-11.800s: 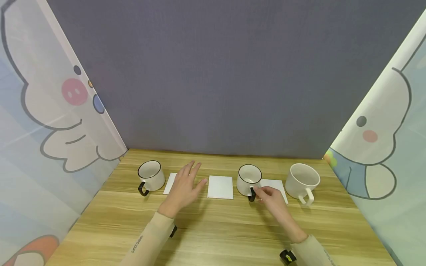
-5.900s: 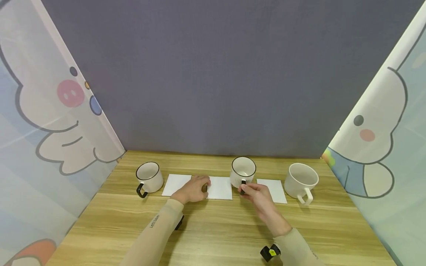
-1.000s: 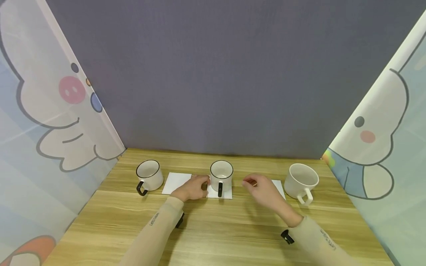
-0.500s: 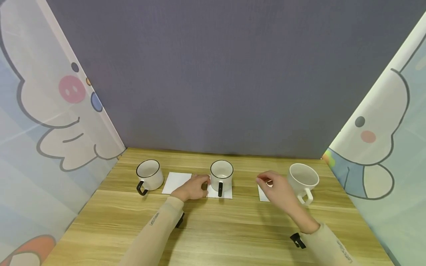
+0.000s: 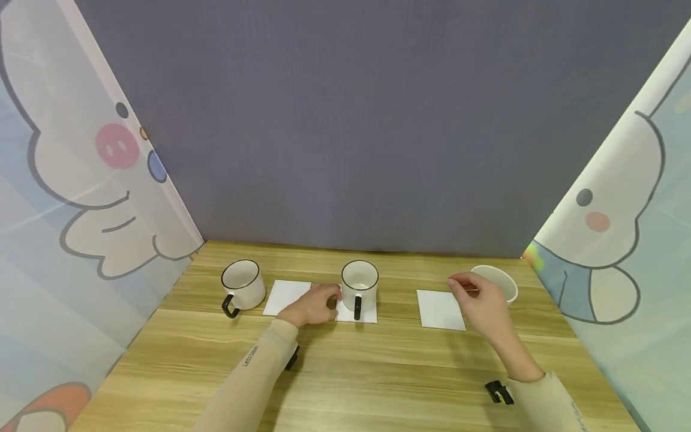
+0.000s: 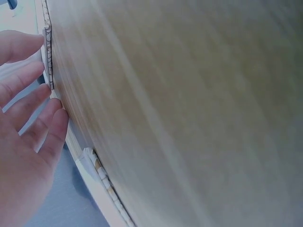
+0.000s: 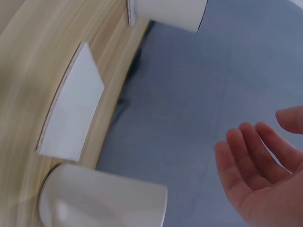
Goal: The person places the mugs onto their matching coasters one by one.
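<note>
A white mug with a black rim and black handle [image 5: 348, 295] stands upright on the middle white square card [image 5: 369, 315], handle toward me. Along that card's left edge rests my left hand [image 5: 310, 305]; in the left wrist view its relaxed, slightly bent fingers [image 6: 31, 104] come right up to the card's edge. My right hand [image 5: 484, 309] hovers in front of the larger all-white mug [image 5: 501, 283], covering its handle and much of its body. In the right wrist view the right hand [image 7: 265, 175] is empty, thumb apart from the fingers, above the white mug [image 7: 104, 198].
A bare white square card [image 5: 440, 309] lies between the middle and right mugs. Another card [image 5: 286, 294] lies left of my left hand, beside a second black-rimmed mug [image 5: 251, 294]. A dark panel [image 5: 345, 132] rises at the back edge of the wooden table [image 5: 378, 372].
The black-rimmed mug has come from the right onto the middle card, and my right hand has let go of its handle. That hand has since moved right to the white mug; the left stayed.
</note>
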A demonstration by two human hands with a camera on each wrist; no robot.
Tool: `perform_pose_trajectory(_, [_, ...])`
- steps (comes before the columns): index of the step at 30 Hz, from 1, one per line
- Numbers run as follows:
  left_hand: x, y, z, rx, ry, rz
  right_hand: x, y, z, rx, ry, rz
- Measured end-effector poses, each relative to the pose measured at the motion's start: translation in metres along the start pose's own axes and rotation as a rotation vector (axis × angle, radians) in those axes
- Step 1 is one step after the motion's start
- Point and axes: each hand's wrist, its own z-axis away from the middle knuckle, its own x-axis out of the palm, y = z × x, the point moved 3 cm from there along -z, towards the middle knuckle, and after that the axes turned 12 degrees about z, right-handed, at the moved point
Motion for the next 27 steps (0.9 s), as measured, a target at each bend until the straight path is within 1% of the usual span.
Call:
perform_pose_trajectory(4, [0.0,0.001,-0.001,0.018,0.001,-0.001,-0.005,0.013,0.002,0.017,0.05,-0.009])
perform_pose_trajectory(7, [0.0,0.0,-0.001,0.021,-0.003,-0.004,-0.009,0.023,0.004,0.037,0.07,0.002])
perform_pose_trajectory(11, [0.0,0.0,-0.001,0.013,-0.004,-0.002,-0.013,0.034,0.007,0.07,0.056,0.031])
perform_pose_trajectory(16, [0.0,-0.001,-0.001,0.024,0.005,0.011,-0.02,0.046,0.013,0.101,0.021,0.062])
perform_pose_trajectory(23, [0.001,-0.003,-0.001,0.079,0.029,0.005,-0.027,0.061,0.017,0.124,0.038,0.118])
perform_pose_trajectory(27, [0.001,-0.003,-0.002,0.066,0.02,0.006,-0.029,0.07,0.021,0.145,0.033,0.144])
